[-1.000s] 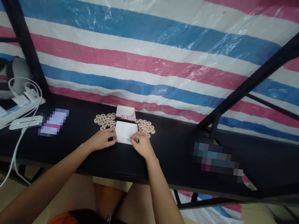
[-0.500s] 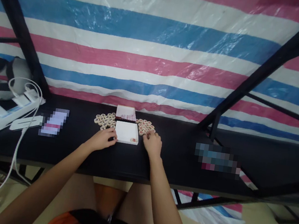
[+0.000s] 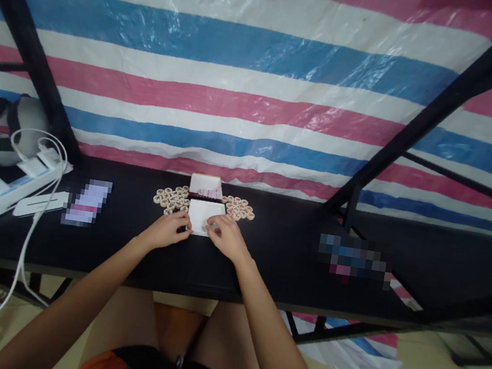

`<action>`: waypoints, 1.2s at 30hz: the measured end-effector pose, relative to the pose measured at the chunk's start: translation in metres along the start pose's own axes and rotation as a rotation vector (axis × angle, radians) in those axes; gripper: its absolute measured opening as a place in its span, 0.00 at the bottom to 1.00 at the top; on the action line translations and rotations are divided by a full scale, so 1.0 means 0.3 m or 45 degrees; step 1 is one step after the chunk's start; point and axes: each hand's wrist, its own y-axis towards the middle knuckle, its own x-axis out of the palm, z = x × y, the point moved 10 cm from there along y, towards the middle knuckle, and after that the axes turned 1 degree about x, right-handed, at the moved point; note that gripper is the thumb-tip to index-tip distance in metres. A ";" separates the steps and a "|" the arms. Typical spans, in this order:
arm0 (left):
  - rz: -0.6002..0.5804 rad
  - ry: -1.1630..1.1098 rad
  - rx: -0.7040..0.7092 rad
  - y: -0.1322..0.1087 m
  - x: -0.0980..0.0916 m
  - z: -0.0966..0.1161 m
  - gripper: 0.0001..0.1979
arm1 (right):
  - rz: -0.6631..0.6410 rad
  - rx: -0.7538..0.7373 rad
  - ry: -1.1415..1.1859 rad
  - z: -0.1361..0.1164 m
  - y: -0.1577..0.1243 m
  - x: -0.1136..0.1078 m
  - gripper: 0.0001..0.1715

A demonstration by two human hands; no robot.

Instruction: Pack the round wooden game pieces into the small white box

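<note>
A shallow white box (image 3: pixel 200 208) lies in front of me. At its left wall is my left hand (image 3: pixel 169 230), thumb and fingers closed on the edge near the front corner. Over the right part of the box is my right hand (image 3: pixel 226 237), fingers pinched around a small round Chinese chess piece (image 3: pixel 207 224), mostly covered by the fingertips. Dark-marked Chinese chess pieces (image 3: pixel 172 196) are grouped left of the box, partly close to my left fingers. Red-marked pieces (image 3: pixel 240 208) form another group on the right.
Behind the white box stands a box lid (image 3: pixel 206 186) with a printed pattern. To the left on the black table (image 3: pixel 123 265) are a blurred phone (image 3: pixel 87 203), a white flat item (image 3: pixel 42 204) and a power strip (image 3: pixel 9 189) with cables. A blurred object (image 3: pixel 355 259) lies right.
My right hand has moved left from the red-marked pieces to above the box, with a piece in its fingers. The left hand has stayed at the box's left edge.
</note>
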 end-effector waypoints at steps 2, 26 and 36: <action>-0.011 0.005 -0.003 0.001 0.000 0.002 0.09 | -0.044 0.006 -0.006 -0.005 -0.002 0.010 0.05; -0.019 -0.006 -0.019 0.001 -0.003 0.002 0.09 | 0.097 0.929 -0.472 0.326 -0.113 -0.103 0.16; -0.021 0.000 -0.012 -0.001 -0.002 0.004 0.10 | 0.094 0.767 -0.448 0.289 -0.079 -0.073 0.15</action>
